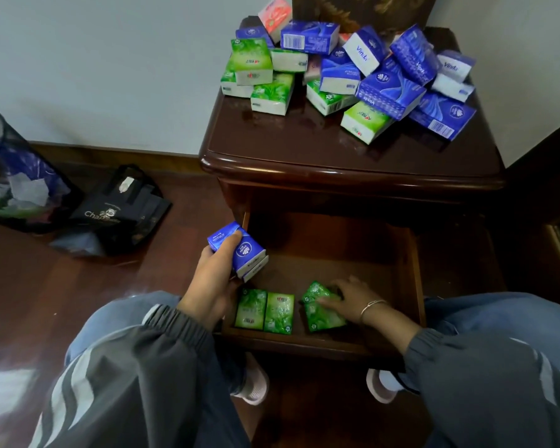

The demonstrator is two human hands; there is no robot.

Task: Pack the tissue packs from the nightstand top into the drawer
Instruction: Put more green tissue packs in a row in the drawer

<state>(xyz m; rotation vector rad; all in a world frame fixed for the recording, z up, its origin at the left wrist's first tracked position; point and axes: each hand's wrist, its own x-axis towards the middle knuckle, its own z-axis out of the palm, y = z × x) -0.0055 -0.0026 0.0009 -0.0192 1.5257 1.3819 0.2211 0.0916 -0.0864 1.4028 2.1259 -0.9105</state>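
**Drawer open: green packs inside, blue packs in left hand**

- Left hand [214,279] grips the blue packs [240,250], which look like two stacked. They sit over the left front part of the drawer [414,286], with their long axis running upper left to lower right. There is a round white logo on top; the print beside it is too small to read.
- Right hand [343,299] is inside the drawer. Its fingers are spread and fairly straight, lying on the tilted green packs [324,315] at front right. These are probably two, but the hand covers part of them, so the count is unsure. Their long axis is skewed relative to the drawer front. There is a bracelet [370,307] on that wrist.
- A green pair [265,310] lies flat at front left, the two packs touching side by side. Their long axes run front to back, and the labels are unreadable.
- The pile [369,76] on the nightstand top [304,147] is blue, green and white packs jumbled at all angles. "Vinda" reads on several blue ones, and barcodes show. The green ones carry a red logo with illegible characters. A pink pack [275,16] at the back is cut off by the frame edge.
- The back of the drawer is in shadow.
- On the floor to the left is a mesh bin [10,176], partly cropped. Beside it is a black bag [120,208] with print starting "Cha"; the rest is unclear.
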